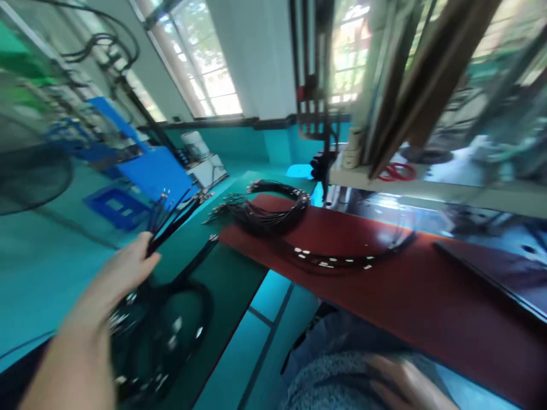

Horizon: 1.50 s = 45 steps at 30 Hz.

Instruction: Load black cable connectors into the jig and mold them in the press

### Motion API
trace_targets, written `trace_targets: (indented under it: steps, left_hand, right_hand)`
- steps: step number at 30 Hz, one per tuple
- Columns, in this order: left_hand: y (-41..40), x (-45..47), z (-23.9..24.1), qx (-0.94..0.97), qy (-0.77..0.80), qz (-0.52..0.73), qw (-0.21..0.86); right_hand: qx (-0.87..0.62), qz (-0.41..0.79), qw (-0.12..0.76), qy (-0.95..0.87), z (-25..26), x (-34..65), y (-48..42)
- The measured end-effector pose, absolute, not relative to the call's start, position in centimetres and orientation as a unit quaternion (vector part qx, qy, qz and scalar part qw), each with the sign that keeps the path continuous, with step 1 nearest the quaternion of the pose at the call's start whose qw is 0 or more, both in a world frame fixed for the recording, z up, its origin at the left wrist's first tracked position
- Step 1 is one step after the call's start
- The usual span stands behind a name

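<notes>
My left hand [139, 259] is closed around a bundle of black cables [177, 219], whose metal tips point up and away. Below that hand, a coil of black cables [205, 302] lies on the green tabletop [239, 290]. A second black cable coil [265, 219] with many metal ends rests where the green and red surfaces meet. More thin cables with white tags [329, 261] curve across the red tabletop [384, 285]. Low in the view, my right hand [401, 378] is by my lap, smeared by motion, so its fingers are unclear.
A fan guard [34, 171] stands at the left, near a blue machine panel [156, 173] and a blue crate [117, 206]. On the right, a pale bench [453, 191] carries posts and red-handled scissors [398, 171]. A dark flat panel [491, 273] lies at the red table's right.
</notes>
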<state>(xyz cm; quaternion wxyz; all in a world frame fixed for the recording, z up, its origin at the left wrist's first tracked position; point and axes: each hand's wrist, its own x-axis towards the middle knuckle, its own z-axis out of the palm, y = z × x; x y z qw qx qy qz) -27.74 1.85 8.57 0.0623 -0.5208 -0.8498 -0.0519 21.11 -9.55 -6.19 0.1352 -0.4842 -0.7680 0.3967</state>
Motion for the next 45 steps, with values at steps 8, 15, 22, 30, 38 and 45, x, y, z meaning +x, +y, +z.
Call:
trace_targets:
  steps: [8, 15, 22, 30, 38, 45]
  left_hand:
    - [2.5, -3.1, 13.3, -0.89, -0.42, 0.105, 0.143]
    - [6.3, 9.3, 5.5, -0.981, -0.095, 0.107, 0.131]
    - [5.4, 13.1, 0.9, -0.993, -0.1, 0.005, -0.068]
    - [4.3, 17.4, 3.9, -0.886, -0.075, 0.042, -0.456]
    - [3.5, 20.0, 3.2, -0.909, -0.171, 0.043, -0.378]
    - [2.5, 22.2, 2.6, -0.918, -0.159, 0.013, -0.364]
  right_hand:
    - [-0.357, 0.546, 0.3, -0.696, -2.1, 17.6, -9.4]
    - [-0.317, 0.594, 0.65, -0.351, -5.5, 20.6, -9.5]
    - [-0.408, 0.476, 0.748, -0.219, -5.2, 24.6, -8.7]
    - [-0.404, 0.455, 0.728, -0.317, -2.9, 28.4, -7.8]
    - [-0.505, 0.289, 0.697, -0.419, -0.2, 33.6, -7.7]
    - [-0.597, 0.273, 0.644, -0.393, -0.7, 33.4, -5.5]
